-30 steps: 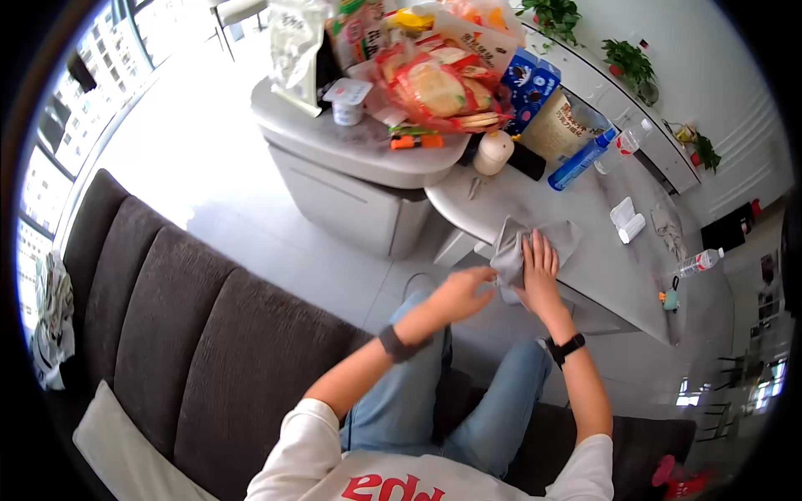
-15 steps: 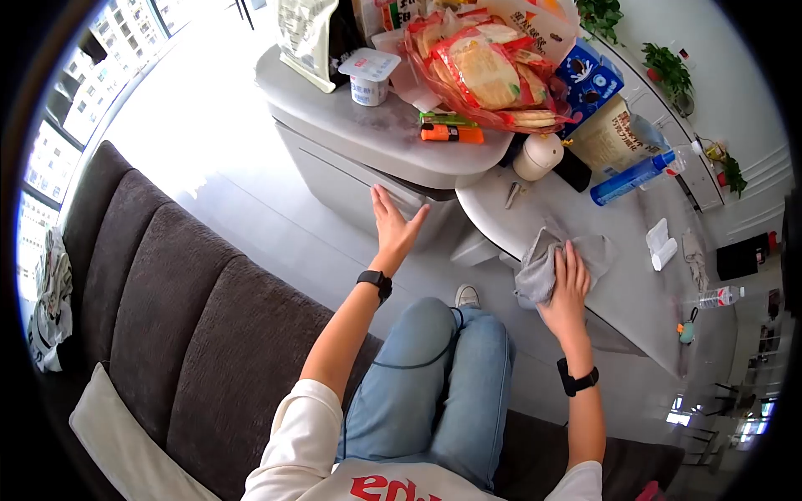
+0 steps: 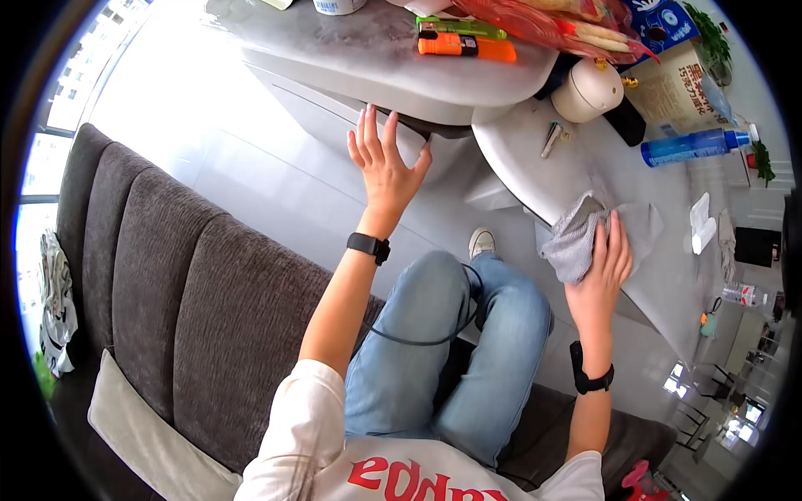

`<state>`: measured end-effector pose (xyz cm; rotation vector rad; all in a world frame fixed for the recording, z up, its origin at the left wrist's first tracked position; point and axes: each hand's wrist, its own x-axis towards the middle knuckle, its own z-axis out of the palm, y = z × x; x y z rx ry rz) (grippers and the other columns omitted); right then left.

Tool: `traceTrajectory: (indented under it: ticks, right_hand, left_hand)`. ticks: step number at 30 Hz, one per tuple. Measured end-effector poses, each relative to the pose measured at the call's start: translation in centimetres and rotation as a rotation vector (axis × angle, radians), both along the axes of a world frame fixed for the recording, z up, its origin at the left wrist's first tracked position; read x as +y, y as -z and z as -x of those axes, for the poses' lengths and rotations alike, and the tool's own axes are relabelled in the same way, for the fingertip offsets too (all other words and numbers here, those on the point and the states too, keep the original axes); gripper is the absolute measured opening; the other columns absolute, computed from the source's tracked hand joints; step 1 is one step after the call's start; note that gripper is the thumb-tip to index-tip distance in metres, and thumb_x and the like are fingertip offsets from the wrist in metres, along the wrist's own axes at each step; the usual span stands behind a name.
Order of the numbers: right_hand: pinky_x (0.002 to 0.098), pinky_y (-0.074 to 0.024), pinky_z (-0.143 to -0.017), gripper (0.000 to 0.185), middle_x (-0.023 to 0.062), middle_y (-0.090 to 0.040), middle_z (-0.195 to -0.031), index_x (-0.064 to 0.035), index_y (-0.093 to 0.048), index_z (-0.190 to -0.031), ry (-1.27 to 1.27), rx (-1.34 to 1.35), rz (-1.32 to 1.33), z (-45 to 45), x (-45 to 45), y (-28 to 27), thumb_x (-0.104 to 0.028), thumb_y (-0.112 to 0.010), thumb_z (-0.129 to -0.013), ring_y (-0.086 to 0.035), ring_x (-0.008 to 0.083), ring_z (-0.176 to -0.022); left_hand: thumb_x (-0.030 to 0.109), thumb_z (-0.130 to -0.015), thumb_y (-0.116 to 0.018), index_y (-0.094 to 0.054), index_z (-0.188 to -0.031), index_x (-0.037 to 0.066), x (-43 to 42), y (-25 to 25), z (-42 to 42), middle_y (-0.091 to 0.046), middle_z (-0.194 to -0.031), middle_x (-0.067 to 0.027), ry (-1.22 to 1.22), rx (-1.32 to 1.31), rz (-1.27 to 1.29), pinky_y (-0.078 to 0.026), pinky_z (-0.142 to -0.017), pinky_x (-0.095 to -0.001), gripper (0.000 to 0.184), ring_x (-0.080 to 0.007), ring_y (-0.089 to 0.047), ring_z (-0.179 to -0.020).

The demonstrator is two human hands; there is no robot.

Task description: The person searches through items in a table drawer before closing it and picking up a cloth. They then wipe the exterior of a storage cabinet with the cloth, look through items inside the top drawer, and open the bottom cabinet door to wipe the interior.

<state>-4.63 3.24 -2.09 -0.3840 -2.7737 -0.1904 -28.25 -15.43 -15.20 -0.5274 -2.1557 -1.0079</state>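
Across table edge (image 3: 506, 171): grey cloth (image 3: 572, 250), bunched end toward knees (image 3: 522, 301).

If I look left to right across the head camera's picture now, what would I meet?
Pale cushion → left hand → shoe → gray cloth with the right hand on it → clear bottle.

Left hand (image 3: 388, 177) out front, fingers spread, back of hand up. Right hand (image 3: 598, 280) palm-down, thumb hidden. Both forearms (image 3: 334, 313) extended forward, well apart.
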Motion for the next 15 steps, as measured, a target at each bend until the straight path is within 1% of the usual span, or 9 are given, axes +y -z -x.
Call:
traceTrajectory:
  ticks: [3, 4, 7, 8, 9, 11, 15]
  right_hand:
    - [0.0463, -0.0249, -0.104, 0.07, 0.0128, -0.032, -0.143, -0.0061, -0.038, -0.132, 0.01, 0.018, -0.007, -0.3, -0.1, 0.3, -0.01, -0.067, -0.069, -0.034, 0.033, -0.128]
    - [0.0462, -0.0251, -0.104, 0.07, 0.0127, -0.032, -0.143, -0.0064, -0.038, -0.132, 0.013, 0.024, -0.008, -0.3, -0.1, 0.5, -0.01, -0.067, -0.069, -0.034, 0.0329, -0.128]
    - [0.0459, -0.0257, -0.103, 0.072, 0.0123, -0.033, -0.143, -0.0073, -0.038, -0.133, -0.038, 0.108, -0.038, -0.2, -0.2, 1.0, -0.009, -0.068, -0.068, -0.035, 0.0323, -0.127]
    - [0.0458, -0.0259, -0.103, 0.072, 0.0121, -0.033, -0.142, -0.0076, -0.038, -0.133, -0.035, 0.092, -0.041, -0.6, -0.3, 1.1, -0.009, -0.068, -0.068, -0.035, 0.0321, -0.127]
    - [0.0457, -0.0261, -0.103, 0.072, 0.0118, -0.033, -0.142, -0.0079, -0.038, -0.133, -0.032, 0.093, -0.046, -0.5, -0.4, 1.1, -0.009, -0.068, -0.067, -0.035, 0.0318, -0.127]
    - [0.0455, -0.0264, -0.103, 0.073, 0.0114, -0.034, -0.142, -0.0086, -0.037, -0.133, -0.026, 0.114, -0.06, -0.1, -0.7, 1.0, -0.009, -0.068, -0.067, -0.036, 0.0313, -0.127]
    - [0.0458, -0.0258, -0.103, 0.076, 0.011, -0.033, -0.142, -0.0091, -0.036, -0.134, -0.017, 0.137, -0.073, 0.0, -1.0, 1.3, -0.011, -0.069, -0.066, -0.035, 0.0306, -0.127]
  left_hand:
    - [0.02, -0.072, -0.068, -0.054, -0.116, 0.013, -1.5, -1.0, -1.3, -0.044, -0.132, -0.0097, 0.018, 0.002, 0.255, -0.013, -0.109, -0.0473, 0.047, -0.0279, -0.033, -0.13]
    - [0.014, -0.073, -0.064, -0.063, -0.091, 0.015, -2.0, -1.4, -1.7, -0.057, -0.115, -0.0008, 0.033, 0.038, 0.247, -0.015, -0.109, -0.0456, 0.019, -0.0206, -0.043, -0.123]
    - [0.013, -0.07, -0.062, -0.058, -0.081, 0.014, -5.6, -1.7, -2.2, -0.058, -0.098, 0.0, 0.209, 0.055, 0.394, -0.021, -0.108, -0.0473, 0.011, -0.0186, -0.05, -0.113]
    - [0.011, -0.068, -0.061, -0.052, -0.075, 0.012, -6.6, -1.8, -2.3, -0.056, -0.086, -0.0008, 0.232, 0.075, 0.364, -0.025, -0.107, -0.0478, 0.011, -0.018, -0.053, -0.106]
    - [0.011, -0.068, -0.061, -0.052, -0.074, 0.011, -8.0, -2.2, -2.3, -0.055, -0.085, -0.0013, 0.303, 0.043, 0.359, -0.026, -0.107, -0.0474, 0.01, -0.0184, -0.053, -0.102]
    - [0.009, -0.069, -0.06, -0.055, -0.075, 0.01, -10.7, -3.3, -2.9, -0.056, -0.084, -0.0002, 0.386, -0.097, 0.398, -0.023, -0.108, -0.047, 0.008, -0.0177, -0.053, -0.103]
    - [0.009, -0.069, -0.06, -0.057, -0.075, 0.009, -13.4, -5.7, -4.2, -0.054, -0.081, -0.0022, 0.398, -0.281, 0.426, -0.025, -0.106, -0.0455, 0.006, -0.019, -0.052, -0.099]
